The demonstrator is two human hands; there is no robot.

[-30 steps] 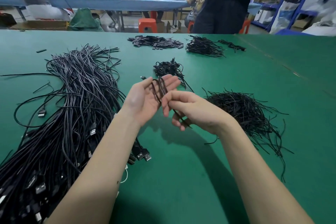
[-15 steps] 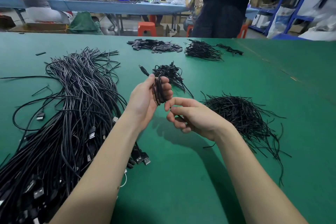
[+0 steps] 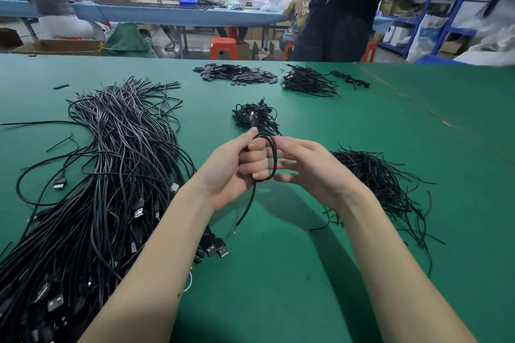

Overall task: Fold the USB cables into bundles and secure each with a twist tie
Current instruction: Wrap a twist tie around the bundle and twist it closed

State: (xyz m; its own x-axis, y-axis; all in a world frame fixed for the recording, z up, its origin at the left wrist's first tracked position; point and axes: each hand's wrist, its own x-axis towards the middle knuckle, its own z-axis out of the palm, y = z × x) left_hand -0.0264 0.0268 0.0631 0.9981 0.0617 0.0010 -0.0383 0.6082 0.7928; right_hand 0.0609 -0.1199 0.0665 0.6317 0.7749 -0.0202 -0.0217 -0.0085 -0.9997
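My left hand grips a black USB cable folded into loops, held above the green table. Its connector end sticks up past my thumb and a loose tail hangs below my fist. The fairly straight fingers of my right hand touch the loop's right side. A large heap of loose USB cables lies at the left. The pile of thin black twist ties lies right of my right hand. Tied bundles sit just beyond my hands.
Along the table's far edge lie a pile of flat black pieces, another cable pile and a small bundle. A person stands across the table handling cables. Others sit at a blue table behind.
My left hand has gone from flat with the loops across its palm to a fist round them. My right hand let go of the strand and straightened its fingers against the loop; the tail now hangs free.
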